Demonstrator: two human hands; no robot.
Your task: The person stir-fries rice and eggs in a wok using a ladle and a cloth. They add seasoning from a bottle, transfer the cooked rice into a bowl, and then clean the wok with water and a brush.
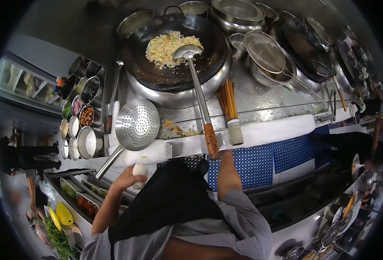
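Note:
My left hand [126, 178] is closed around a whitish rolled object [140, 171], perhaps cloth, below the perforated metal skimmer [137, 125]. At the counter's front edge, my right wrist [226, 156] shows beside the wooden-handled wok ladle [196, 79]; the hand's fingers are hidden. The ladle's bowl rests against fried rice with egg [165, 48] inside a dark wok [211, 42], its handle reaching over the front edge. To the ladle's right, a bamboo wok brush [229, 104] stands bristles up, its wrapped handle over the white towel [275, 130].
Metal containers of ingredients [86, 116] stand at left. A fine-mesh strainer [264, 52] lies over a bowl [272, 76] at right, near more woks. Blue perforated mats [246, 165] cover part of the floor. Food trays [87, 204] are behind at left. Other people stand at both sides.

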